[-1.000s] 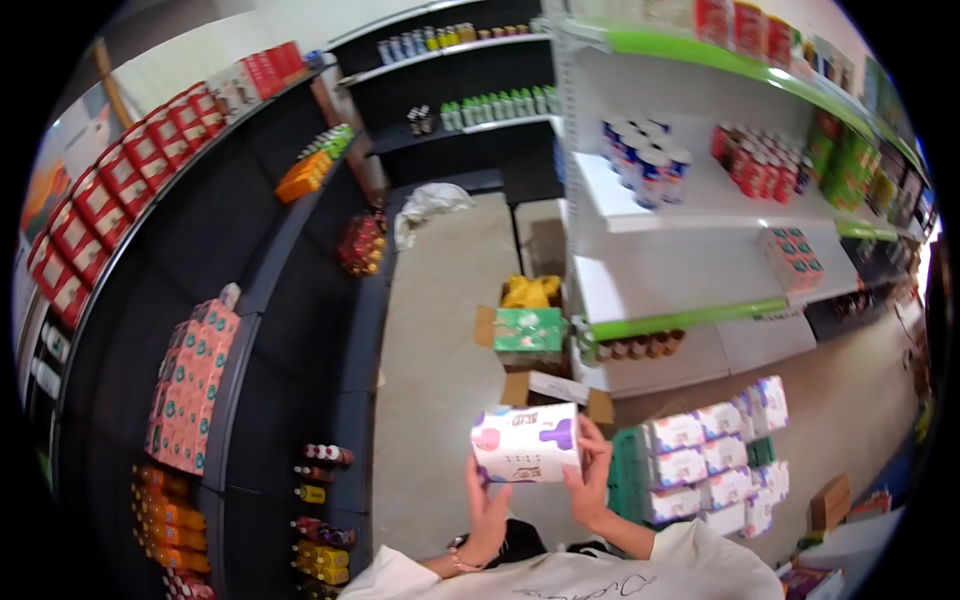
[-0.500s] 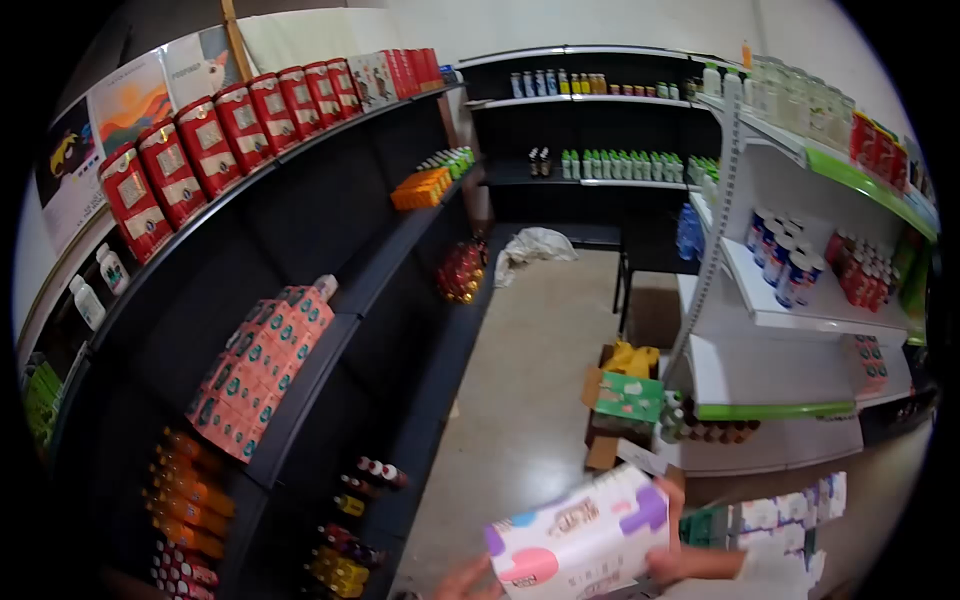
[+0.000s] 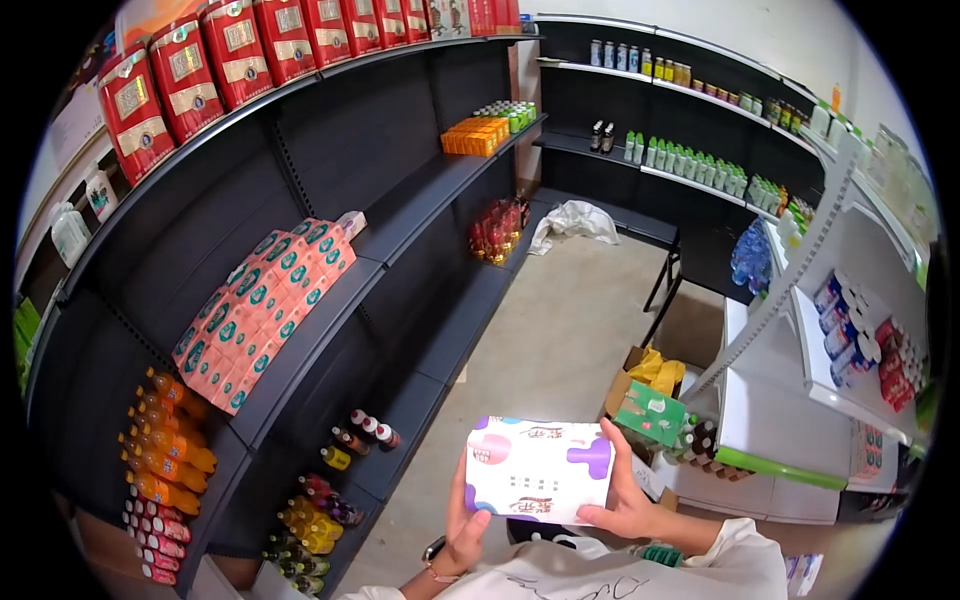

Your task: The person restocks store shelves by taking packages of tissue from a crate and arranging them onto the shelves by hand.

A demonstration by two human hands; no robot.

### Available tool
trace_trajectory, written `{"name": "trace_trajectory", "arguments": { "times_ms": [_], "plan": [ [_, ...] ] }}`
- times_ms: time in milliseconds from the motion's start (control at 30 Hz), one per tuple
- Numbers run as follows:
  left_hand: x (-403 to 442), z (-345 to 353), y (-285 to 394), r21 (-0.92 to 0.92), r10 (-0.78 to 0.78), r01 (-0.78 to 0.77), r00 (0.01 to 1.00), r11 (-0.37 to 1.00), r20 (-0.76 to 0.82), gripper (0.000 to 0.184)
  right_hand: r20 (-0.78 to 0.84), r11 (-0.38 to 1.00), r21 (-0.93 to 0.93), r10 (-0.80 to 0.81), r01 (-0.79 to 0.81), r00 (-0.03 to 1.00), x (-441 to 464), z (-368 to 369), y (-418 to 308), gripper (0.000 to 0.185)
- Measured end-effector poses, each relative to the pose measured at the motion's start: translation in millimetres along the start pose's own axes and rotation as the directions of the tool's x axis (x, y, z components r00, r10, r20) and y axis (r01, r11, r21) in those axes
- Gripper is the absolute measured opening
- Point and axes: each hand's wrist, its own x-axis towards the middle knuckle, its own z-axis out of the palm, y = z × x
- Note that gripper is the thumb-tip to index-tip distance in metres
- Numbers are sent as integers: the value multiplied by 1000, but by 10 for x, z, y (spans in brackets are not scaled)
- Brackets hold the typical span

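Observation:
A white tissue pack with purple, pink and blue patches is held level in front of my body. My left hand grips its left end, thumb at the lower front corner. At the right end, my right hand is wrapped round the pack with its thumb on the lower edge. Pink packs with green marks lie stacked on the dark shelf to the left.
Red canisters line the upper left shelf. Orange bottles stand low left. An open carton with a green flap is on the floor. White shelving stands right, and a white bag lies farther back.
The view has turned left towards the dark shelves. The tissue pack, tilted half a second ago, is now level, still between both hands. The tissue stack at the right has mostly left the view.

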Motion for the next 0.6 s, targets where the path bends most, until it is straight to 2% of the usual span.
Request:
{"name": "trace_trajectory", "arguments": {
  "times_ms": [67, 133, 200, 300, 333, 400, 500, 600],
  "plan": [
    [261, -96, -72, 55, 28, -30, 999, 998, 42, 82, 8, 1000, 22, 8, -8, 1000, 245, -148, 105, 102],
    [477, -208, -303, 153, 87, -86, 996, 984, 5, 79, -47, 995, 100, 20, -15, 999, 440, -202, 376, 103],
    [802, -165, -375, 127, 51, -37, 993, 991, -104, 73, -214, 945, 314, 161, -89, 964, 798, -179, 521, 107],
    [1322, -214, -539, 161, -50, 79, 983, 984, -174, 64, -210, 920, 366, 225, -136, 951, 1292, -434, 755, 104],
    [1477, -250, -572, 267, -72, 104, 989, 958, -126, 60, -188, 900, 416, 225, -130, 956, 1410, -602, 930, 103],
    [1783, -238, -665, 223, -136, 148, 988, 964, -66, 64, -159, 889, 424, 261, -173, 952, 1690, -871, 1097, 100],
    [2133, -338, -818, 246, -164, 172, 985, 954, -52, 70, -143, 910, 335, 306, -245, 941, 2087, -1085, 1100, 91],
    [2308, -494, -1156, 377, -124, 142, 990, 915, -72, 78, -164, 904, 298, 366, -308, 916, 2540, -1171, 1245, 79]
  ]
}}
